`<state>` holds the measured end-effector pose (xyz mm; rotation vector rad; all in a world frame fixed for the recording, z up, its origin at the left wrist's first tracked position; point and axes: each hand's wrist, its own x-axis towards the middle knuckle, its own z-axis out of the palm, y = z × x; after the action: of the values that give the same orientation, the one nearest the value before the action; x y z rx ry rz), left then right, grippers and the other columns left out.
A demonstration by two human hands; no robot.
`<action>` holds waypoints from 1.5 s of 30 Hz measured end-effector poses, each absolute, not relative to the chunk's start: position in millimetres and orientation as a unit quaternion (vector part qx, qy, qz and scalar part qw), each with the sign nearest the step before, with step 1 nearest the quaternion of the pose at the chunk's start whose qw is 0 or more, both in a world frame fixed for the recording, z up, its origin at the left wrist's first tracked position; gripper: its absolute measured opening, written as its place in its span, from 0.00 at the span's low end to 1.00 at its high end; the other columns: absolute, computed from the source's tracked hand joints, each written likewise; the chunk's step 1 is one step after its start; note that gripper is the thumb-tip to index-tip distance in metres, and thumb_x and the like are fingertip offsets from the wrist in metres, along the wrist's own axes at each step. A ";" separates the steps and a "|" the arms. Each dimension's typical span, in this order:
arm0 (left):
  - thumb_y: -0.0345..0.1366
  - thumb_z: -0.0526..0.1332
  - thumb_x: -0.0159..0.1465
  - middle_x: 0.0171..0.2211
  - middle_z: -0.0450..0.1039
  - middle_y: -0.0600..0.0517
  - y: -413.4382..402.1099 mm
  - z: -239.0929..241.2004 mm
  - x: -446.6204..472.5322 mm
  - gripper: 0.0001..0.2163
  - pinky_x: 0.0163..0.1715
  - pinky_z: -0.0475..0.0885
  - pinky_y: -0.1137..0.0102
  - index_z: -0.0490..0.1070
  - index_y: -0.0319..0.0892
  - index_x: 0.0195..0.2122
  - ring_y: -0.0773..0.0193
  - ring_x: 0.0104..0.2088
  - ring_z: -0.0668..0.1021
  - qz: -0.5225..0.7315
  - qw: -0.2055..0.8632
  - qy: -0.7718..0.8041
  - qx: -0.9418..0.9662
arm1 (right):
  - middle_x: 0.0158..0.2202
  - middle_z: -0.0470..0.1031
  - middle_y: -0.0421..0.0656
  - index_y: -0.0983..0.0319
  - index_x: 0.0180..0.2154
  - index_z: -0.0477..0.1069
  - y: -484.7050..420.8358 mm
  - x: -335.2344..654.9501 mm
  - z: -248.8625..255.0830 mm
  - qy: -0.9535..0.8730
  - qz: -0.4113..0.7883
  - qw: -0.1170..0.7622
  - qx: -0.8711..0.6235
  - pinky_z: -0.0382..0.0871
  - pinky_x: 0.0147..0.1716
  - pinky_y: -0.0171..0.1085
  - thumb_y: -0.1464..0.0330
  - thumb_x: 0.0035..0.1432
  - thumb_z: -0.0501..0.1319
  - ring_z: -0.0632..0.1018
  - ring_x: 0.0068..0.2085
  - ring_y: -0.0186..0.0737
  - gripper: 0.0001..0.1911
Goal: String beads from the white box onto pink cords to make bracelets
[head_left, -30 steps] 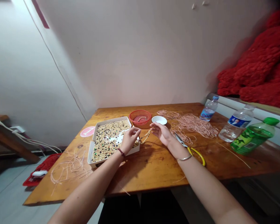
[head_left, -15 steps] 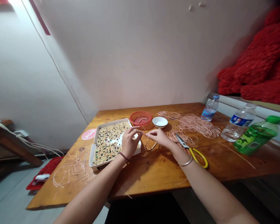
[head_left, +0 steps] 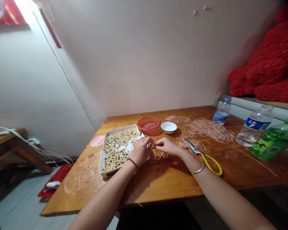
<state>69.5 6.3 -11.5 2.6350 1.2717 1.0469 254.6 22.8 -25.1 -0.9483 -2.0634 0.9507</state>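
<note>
- While the beads on the beaded strand look threaded already, its ends cannot be made out; it hangs in a curve just below the fingertips.
- The right hand has thumb and fingertips pressed together, seemingly pinching the strand near its top.
- The left hand has its fingers curled inward, tips just beside the right hand's; its thumb is hidden, so I cannot tell whether it pinches anything.
- With both hands meeting above the strand, the work appears past threading and busy at the ends; no knot shows, so fastening may well be left.
- Beyond the fingertips, the red basket holds a second beaded piece, suggesting an earlier stringing is done; whether it is tied is too small to tell.
- Left of the fingers, the tray carries plenty of loose beads, so much is unstrung.
- To the far right of the fingers, the pink cord lies in an ample tangle, seemingly for use.
- Nearer the right wrist, the scissors lie unheld; any trimming of this strand looks undone.
- Well left of the fingers, cord scraps hint at cutting finished on other pieces.
</note>
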 end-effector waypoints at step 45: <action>0.36 0.51 0.67 0.32 0.70 0.50 6.1 -5.8 67.8 0.06 0.32 0.64 0.69 0.66 0.43 0.37 0.61 0.34 0.72 0.337 -0.028 0.467 0.817 | 0.21 0.65 0.38 0.65 0.25 0.72 20.7 244.7 -31.4 -0.774 0.347 0.374 -0.375 0.56 0.26 0.33 0.55 0.58 0.56 0.64 0.26 0.33 0.21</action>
<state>67.8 6.1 -5.8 2.6131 1.4950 1.0791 244.7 20.7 -31.4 -0.9612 -1.9813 0.8876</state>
